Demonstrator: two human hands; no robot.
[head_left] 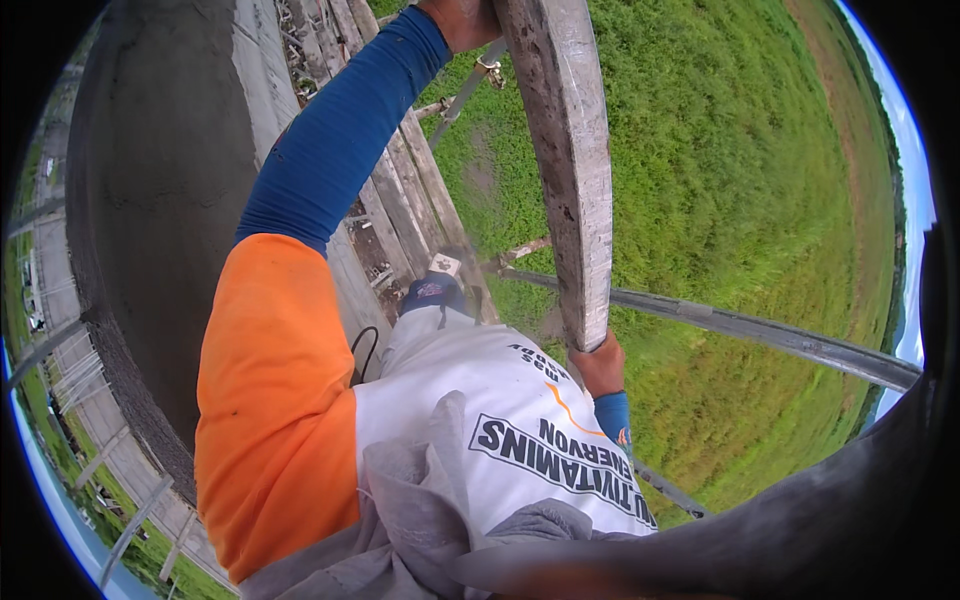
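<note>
Beside planks (422, 190), a board (577, 190) is held.
Clasped by right hand (600, 366), seemingly for balance; grip of cropped left hand (462, 22) cannot be told.

Right of the beam (568, 170): wide open air over grass (730, 150).
Behind the beam: a metal pole (760, 333) crosses, obstructing that open side.
Left of the beam: passable gap above planks (425, 190), bounded by the left arm (340, 140).
Farther left of the beam: cement face (165, 190) blocks.
Beam's near end: right hand (600, 367) fills it.
</note>
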